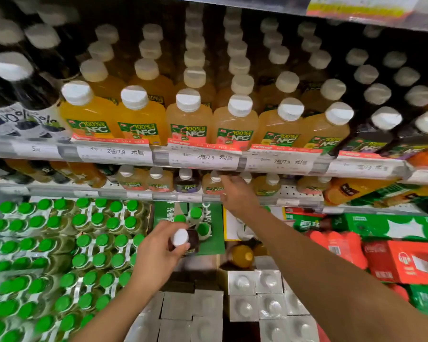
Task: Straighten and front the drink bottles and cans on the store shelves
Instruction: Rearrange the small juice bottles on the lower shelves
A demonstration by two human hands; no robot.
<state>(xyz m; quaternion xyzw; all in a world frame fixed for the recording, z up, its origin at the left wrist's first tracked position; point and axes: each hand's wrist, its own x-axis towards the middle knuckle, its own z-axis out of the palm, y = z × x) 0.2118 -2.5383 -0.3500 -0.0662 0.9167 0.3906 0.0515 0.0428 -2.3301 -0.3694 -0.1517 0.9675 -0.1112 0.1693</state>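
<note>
My left hand (158, 250) grips a dark juice bottle (192, 240) with a white cap, held low in front of the bottom shelf. My right hand (235, 191) reaches into the middle shelf among small white-capped NFC juice bottles (158, 180); its fingertips are hidden under the shelf edge, so what they touch is unclear. One dark purple bottle (187, 182) stands among the orange ones there. The upper shelf holds fronted rows of orange and yellow NFC bottles (188, 117) behind price tags.
Shrink-wrapped packs of green-capped bottles (59, 255) fill the lower left. Grey wrapped cases (257, 292) sit below the hands. Red cartons (405, 260) and green cartons (386, 225) stack at the right. Dark bottles (386, 122) stand at both ends of the upper shelf.
</note>
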